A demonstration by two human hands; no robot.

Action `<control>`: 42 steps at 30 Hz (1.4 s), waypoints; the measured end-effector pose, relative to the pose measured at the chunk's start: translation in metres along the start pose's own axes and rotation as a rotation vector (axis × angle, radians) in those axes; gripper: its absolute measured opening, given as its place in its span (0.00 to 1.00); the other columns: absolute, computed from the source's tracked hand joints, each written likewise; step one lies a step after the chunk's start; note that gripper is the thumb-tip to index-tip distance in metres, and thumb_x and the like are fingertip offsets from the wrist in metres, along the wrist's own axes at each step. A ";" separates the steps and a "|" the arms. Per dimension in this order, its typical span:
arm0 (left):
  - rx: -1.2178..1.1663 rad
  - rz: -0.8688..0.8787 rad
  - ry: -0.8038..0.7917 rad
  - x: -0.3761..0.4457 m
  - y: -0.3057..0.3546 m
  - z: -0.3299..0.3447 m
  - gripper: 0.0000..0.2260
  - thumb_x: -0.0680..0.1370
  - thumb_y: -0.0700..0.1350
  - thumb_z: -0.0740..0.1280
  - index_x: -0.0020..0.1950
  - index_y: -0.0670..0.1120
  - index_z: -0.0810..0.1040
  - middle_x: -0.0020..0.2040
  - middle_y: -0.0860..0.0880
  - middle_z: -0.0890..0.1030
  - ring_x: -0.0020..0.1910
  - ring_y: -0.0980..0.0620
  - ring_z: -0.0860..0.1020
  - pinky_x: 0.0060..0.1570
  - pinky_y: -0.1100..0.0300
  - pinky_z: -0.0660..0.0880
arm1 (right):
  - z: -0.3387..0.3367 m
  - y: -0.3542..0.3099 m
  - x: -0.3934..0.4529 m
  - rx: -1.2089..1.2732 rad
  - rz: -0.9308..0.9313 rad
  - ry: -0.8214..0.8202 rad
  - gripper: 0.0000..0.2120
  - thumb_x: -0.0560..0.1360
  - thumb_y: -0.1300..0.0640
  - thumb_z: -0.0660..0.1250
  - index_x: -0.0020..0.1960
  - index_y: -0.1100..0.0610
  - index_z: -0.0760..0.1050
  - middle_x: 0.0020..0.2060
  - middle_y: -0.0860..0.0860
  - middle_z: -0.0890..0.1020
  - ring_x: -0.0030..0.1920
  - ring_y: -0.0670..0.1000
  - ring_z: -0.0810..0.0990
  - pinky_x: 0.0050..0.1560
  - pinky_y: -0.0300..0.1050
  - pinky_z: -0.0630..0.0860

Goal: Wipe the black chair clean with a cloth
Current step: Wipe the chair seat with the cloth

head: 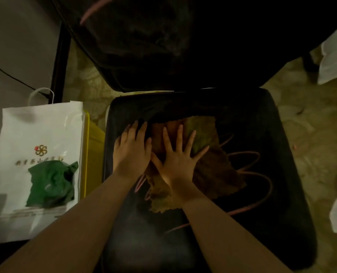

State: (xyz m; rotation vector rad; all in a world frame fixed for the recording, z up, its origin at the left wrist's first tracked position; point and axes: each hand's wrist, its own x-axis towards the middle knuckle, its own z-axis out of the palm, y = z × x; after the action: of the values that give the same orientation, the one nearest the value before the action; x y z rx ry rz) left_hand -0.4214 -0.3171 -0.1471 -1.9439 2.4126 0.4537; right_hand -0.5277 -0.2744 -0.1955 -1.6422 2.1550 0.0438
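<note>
The black chair [262,134] fills the middle of the view, its seat below me and its dark backrest above. A brown and green cloth [213,168] lies spread flat on the seat. My right hand [178,160] presses flat on the cloth, fingers spread wide. My left hand [133,148] rests flat at the cloth's left edge, partly on the seat, fingers fairly close together. Neither hand grips anything. A thin pink cord [260,174] loops across the seat under and beside the cloth.
A white paper bag [35,138] with a green print stands left of the chair, a yellow box [93,138] squeezed between them. A black table leg [60,62] rises at the upper left. White fabric [335,54] shows at the right edge over a patterned carpet [311,125].
</note>
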 end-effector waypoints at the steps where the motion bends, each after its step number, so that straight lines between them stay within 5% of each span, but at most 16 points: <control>1: 0.030 0.022 -0.029 0.003 -0.005 0.003 0.23 0.81 0.51 0.51 0.76 0.49 0.54 0.76 0.46 0.56 0.75 0.46 0.54 0.72 0.49 0.55 | 0.006 -0.002 -0.002 -0.025 -0.034 0.038 0.34 0.71 0.29 0.36 0.74 0.39 0.38 0.74 0.50 0.35 0.71 0.61 0.28 0.59 0.75 0.27; 5: 0.059 0.043 -0.122 0.007 -0.012 0.010 0.23 0.81 0.53 0.47 0.76 0.51 0.48 0.78 0.48 0.50 0.76 0.48 0.48 0.73 0.49 0.49 | 0.011 0.012 -0.029 -0.107 -0.338 0.070 0.27 0.75 0.40 0.46 0.72 0.43 0.62 0.74 0.50 0.62 0.73 0.60 0.59 0.66 0.73 0.49; 7: 0.038 0.021 -0.143 0.007 -0.010 0.013 0.24 0.81 0.53 0.47 0.76 0.51 0.49 0.78 0.48 0.50 0.76 0.48 0.48 0.73 0.48 0.49 | 0.007 0.040 -0.035 -0.138 -0.446 0.051 0.25 0.75 0.44 0.50 0.71 0.45 0.64 0.71 0.48 0.67 0.71 0.56 0.65 0.69 0.67 0.57; 9: 0.026 0.025 -0.143 0.007 -0.009 0.016 0.23 0.81 0.54 0.47 0.76 0.50 0.50 0.77 0.48 0.52 0.76 0.47 0.49 0.73 0.47 0.51 | -0.002 0.079 -0.026 -0.076 -0.355 0.096 0.26 0.75 0.46 0.50 0.72 0.47 0.63 0.72 0.48 0.65 0.72 0.53 0.62 0.70 0.62 0.55; 12: -0.043 0.030 -0.104 0.009 -0.010 0.017 0.25 0.80 0.56 0.46 0.76 0.48 0.53 0.76 0.46 0.58 0.75 0.46 0.54 0.70 0.46 0.57 | -0.025 0.114 0.010 0.034 0.044 0.194 0.27 0.77 0.44 0.45 0.76 0.45 0.50 0.76 0.47 0.51 0.76 0.52 0.47 0.72 0.63 0.42; 15: -0.221 -0.043 -0.049 0.013 -0.017 0.015 0.25 0.81 0.54 0.50 0.76 0.46 0.54 0.72 0.43 0.66 0.71 0.45 0.64 0.67 0.46 0.63 | -0.025 0.077 0.047 0.086 0.218 0.202 0.27 0.81 0.45 0.46 0.77 0.46 0.42 0.76 0.49 0.42 0.76 0.56 0.39 0.72 0.62 0.37; 20: -0.285 -0.065 0.005 0.018 -0.026 0.005 0.23 0.81 0.50 0.52 0.75 0.47 0.55 0.73 0.44 0.64 0.69 0.43 0.65 0.65 0.47 0.63 | 0.011 -0.008 0.011 -0.024 -0.285 0.165 0.28 0.78 0.47 0.48 0.76 0.50 0.51 0.76 0.51 0.53 0.76 0.54 0.50 0.74 0.57 0.52; 22: -0.207 -0.090 -0.010 0.017 -0.027 0.003 0.23 0.81 0.51 0.52 0.76 0.48 0.55 0.75 0.45 0.61 0.71 0.43 0.62 0.66 0.47 0.61 | 0.014 0.000 -0.022 -0.056 -0.513 0.088 0.26 0.77 0.46 0.50 0.74 0.51 0.60 0.74 0.51 0.62 0.74 0.54 0.57 0.73 0.56 0.58; 25: -0.166 -0.140 -0.022 0.019 -0.024 0.002 0.23 0.81 0.53 0.51 0.75 0.49 0.55 0.76 0.46 0.59 0.72 0.43 0.60 0.67 0.47 0.59 | 0.006 0.056 -0.043 -0.129 -0.773 0.009 0.25 0.77 0.46 0.53 0.73 0.47 0.59 0.73 0.48 0.61 0.74 0.51 0.58 0.70 0.51 0.54; 27: -0.175 -0.156 -0.032 0.022 -0.024 0.003 0.23 0.81 0.52 0.52 0.75 0.49 0.56 0.76 0.46 0.59 0.72 0.43 0.60 0.67 0.47 0.59 | -0.006 0.099 -0.027 -0.111 -0.623 0.102 0.26 0.75 0.46 0.54 0.73 0.46 0.59 0.73 0.48 0.61 0.73 0.50 0.58 0.70 0.53 0.56; 29: -0.179 -0.164 -0.033 0.023 -0.025 0.005 0.23 0.81 0.52 0.52 0.75 0.48 0.57 0.75 0.45 0.59 0.72 0.42 0.61 0.67 0.47 0.60 | -0.025 0.121 0.004 -0.040 -0.264 0.161 0.28 0.76 0.43 0.50 0.75 0.44 0.53 0.75 0.47 0.54 0.75 0.50 0.50 0.73 0.60 0.50; 31: -0.186 -0.157 -0.015 0.023 -0.026 0.008 0.23 0.81 0.52 0.52 0.75 0.47 0.58 0.75 0.45 0.60 0.71 0.42 0.62 0.66 0.47 0.61 | -0.035 0.106 0.040 0.042 0.078 0.151 0.27 0.78 0.40 0.43 0.76 0.41 0.43 0.76 0.44 0.43 0.76 0.52 0.40 0.72 0.62 0.40; 33: -0.221 -0.157 0.005 0.023 -0.027 0.009 0.22 0.81 0.51 0.52 0.74 0.47 0.59 0.75 0.45 0.61 0.71 0.42 0.62 0.67 0.48 0.60 | -0.031 0.066 0.063 0.028 0.185 0.153 0.27 0.78 0.41 0.41 0.76 0.42 0.41 0.76 0.47 0.41 0.75 0.57 0.38 0.70 0.65 0.37; 36: -0.246 -0.174 0.031 0.026 -0.030 0.008 0.22 0.81 0.52 0.52 0.74 0.46 0.60 0.73 0.44 0.66 0.68 0.42 0.65 0.64 0.50 0.63 | -0.017 0.006 0.057 -0.058 -0.058 0.157 0.29 0.74 0.43 0.36 0.76 0.43 0.44 0.77 0.48 0.46 0.76 0.59 0.42 0.70 0.65 0.38; 42: -0.228 -0.173 -0.001 0.026 -0.024 -0.002 0.23 0.81 0.52 0.53 0.74 0.46 0.59 0.71 0.43 0.67 0.67 0.41 0.67 0.62 0.49 0.66 | 0.005 0.016 -0.014 -0.135 -0.676 0.005 0.23 0.77 0.44 0.51 0.72 0.45 0.62 0.72 0.48 0.65 0.73 0.55 0.61 0.70 0.60 0.58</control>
State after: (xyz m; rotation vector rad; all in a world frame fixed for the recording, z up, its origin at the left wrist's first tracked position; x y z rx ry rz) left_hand -0.4039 -0.3470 -0.1558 -2.2153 2.2521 0.7507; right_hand -0.5377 -0.2557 -0.1988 -2.3604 1.5220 -0.0176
